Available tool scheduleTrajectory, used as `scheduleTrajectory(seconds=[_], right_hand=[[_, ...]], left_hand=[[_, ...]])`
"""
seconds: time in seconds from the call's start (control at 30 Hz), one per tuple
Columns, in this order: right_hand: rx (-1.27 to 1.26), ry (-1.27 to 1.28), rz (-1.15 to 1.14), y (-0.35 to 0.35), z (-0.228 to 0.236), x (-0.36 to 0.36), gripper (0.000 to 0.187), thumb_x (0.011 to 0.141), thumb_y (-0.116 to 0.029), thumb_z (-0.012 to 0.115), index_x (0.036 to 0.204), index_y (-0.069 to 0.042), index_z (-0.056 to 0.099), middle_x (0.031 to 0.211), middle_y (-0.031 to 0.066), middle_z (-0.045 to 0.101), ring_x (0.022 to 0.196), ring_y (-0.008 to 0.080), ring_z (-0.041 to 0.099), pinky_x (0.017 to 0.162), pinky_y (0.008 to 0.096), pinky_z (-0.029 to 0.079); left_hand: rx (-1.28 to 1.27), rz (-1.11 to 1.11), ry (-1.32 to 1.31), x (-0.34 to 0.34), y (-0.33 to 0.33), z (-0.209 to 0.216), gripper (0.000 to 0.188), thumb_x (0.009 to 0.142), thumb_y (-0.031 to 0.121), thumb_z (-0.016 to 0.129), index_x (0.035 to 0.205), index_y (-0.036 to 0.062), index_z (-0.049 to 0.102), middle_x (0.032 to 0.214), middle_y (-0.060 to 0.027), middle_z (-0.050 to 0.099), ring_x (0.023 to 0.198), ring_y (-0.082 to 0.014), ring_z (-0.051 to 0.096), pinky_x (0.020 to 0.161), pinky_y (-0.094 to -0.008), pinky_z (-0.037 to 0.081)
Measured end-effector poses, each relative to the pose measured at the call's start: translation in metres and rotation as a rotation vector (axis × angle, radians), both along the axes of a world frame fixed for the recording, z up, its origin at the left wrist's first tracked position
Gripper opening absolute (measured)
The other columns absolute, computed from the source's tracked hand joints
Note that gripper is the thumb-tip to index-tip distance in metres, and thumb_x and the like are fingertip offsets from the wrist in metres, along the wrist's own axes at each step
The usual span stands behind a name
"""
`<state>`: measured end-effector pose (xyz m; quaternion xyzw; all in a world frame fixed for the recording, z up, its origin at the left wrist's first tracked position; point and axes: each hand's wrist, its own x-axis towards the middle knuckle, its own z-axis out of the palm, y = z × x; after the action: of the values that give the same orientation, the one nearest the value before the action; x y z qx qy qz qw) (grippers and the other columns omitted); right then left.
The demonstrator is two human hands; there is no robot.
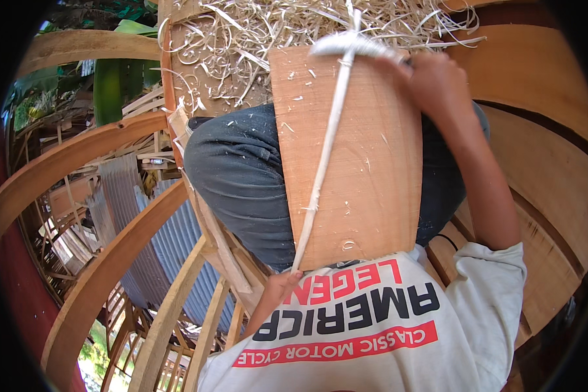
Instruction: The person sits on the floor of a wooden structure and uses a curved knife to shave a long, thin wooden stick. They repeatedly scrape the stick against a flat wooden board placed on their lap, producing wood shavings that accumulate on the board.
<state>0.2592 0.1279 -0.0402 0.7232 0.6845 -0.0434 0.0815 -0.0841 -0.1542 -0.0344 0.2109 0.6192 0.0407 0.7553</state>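
A long, thin pale stick (330, 144) slants over a flat wooden board (379, 163) lying across my lap. My left hand (282, 291) is closed on the stick's near end, close to my shirt. Up at the board's far edge, my right hand (441, 81) grips a pale blade-like tool (372, 48), which lies crosswise over the far part of the stick. Motion blurs the tool, so its exact kind cannot be told. Small shavings are scattered on the board and on my dark trousers (238, 176).
Curly wood shavings (261, 32) pile up beyond the board. Curved wooden slats (121, 248) form a railing on the left, with corrugated sheets (189, 242) lower down behind it. Wide wooden planks (536, 150) lie to the right.
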Motion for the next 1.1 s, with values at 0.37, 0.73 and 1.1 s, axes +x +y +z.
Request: scheduleTrajectory(seconds=[0.37, 0.73, 1.1], right_hand=[[0.084, 0.256, -0.227, -0.011, 0.018, 0.035, 0.074, 0.080, -0.068, 0.052, 0.055, 0.002, 0.056, 0.052, 0.0196, 0.053, 0.050, 0.0328, 0.055, 0.052, 0.0436, 0.044], [0.001, 0.434, -0.063, -0.096, 0.040, -0.015, 0.059, 0.077, -0.057, 0.064, 0.054, -0.003, 0.055, 0.044, 0.0110, 0.049, 0.039, 0.0250, 0.052, 0.040, 0.0333, 0.039], [-0.150, 0.263, 0.066, -0.100, 0.024, -0.037, 0.061, 0.073, -0.061, 0.064, 0.056, -0.003, 0.059, 0.048, 0.0125, 0.055, 0.043, 0.0253, 0.056, 0.042, 0.0322, 0.043]], left_hand=[[0.131, -0.130, 0.140, 0.009, 0.025, 0.029, 0.040, 0.095, 0.031, 0.051, 0.076, -0.0025, 0.059, 0.058, -0.0003, 0.051, 0.058, -0.0066, 0.045, 0.054, -0.0252, 0.040], [0.241, -0.163, 0.128, 0.004, 0.026, 0.029, 0.043, 0.100, 0.030, 0.037, 0.071, 0.0000, 0.048, 0.061, -0.0006, 0.044, 0.058, -0.0084, 0.040, 0.053, -0.0243, 0.034], [0.281, -0.117, 0.096, 0.012, 0.029, 0.037, 0.041, 0.101, 0.029, 0.038, 0.073, -0.0004, 0.048, 0.063, 0.0013, 0.042, 0.058, -0.0064, 0.037, 0.052, -0.0228, 0.032]])
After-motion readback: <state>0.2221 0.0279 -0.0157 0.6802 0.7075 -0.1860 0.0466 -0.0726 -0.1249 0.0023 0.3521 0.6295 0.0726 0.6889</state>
